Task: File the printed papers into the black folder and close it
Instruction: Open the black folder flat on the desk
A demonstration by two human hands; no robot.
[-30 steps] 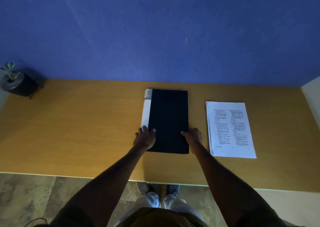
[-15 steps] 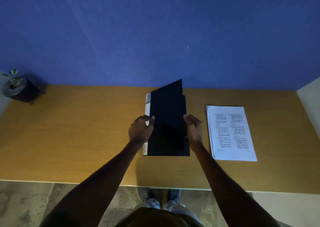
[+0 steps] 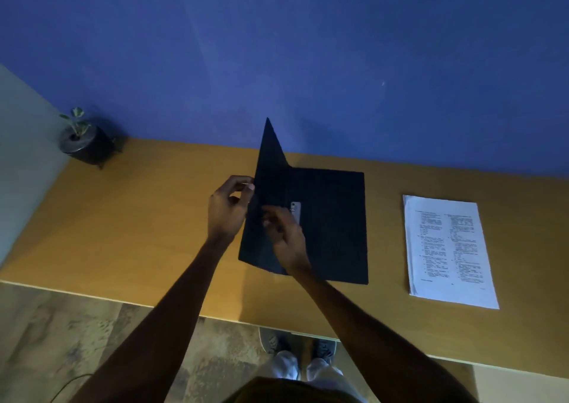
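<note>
Standing at a wooden desk (image 3: 129, 236), you look down on it in dim light. A blue wall (image 3: 308, 48) rises behind its far edge, and a pale side wall (image 3: 21, 156) closes the left end. The floor (image 3: 61, 325) below the near edge looks like mottled stone tiles, and your shoes show there.

The black folder (image 3: 332, 227) lies near the middle of the desk, open. Its back part rests flat, and its front cover (image 3: 268, 187) stands raised, tilted up toward the blue wall. A small metal clip (image 3: 296, 211) shows inside near the spine.

Your left hand (image 3: 228, 211) pinches the outer edge of the raised cover between thumb and fingertips; the other fingers are loosely curled. Your right hand (image 3: 284, 236) is on the inside of the folder beside the clip, fingers bent; I cannot tell if it grips anything.

The printed papers (image 3: 446, 248) lie flat on the right, well apart from the folder, with bare wood between them. A small potted plant (image 3: 81, 139) stands in the far left corner, well apart from everything. Left of the folder the desk is bare up to the plant. The folder's near edge lies close to the front edge of the desk.
</note>
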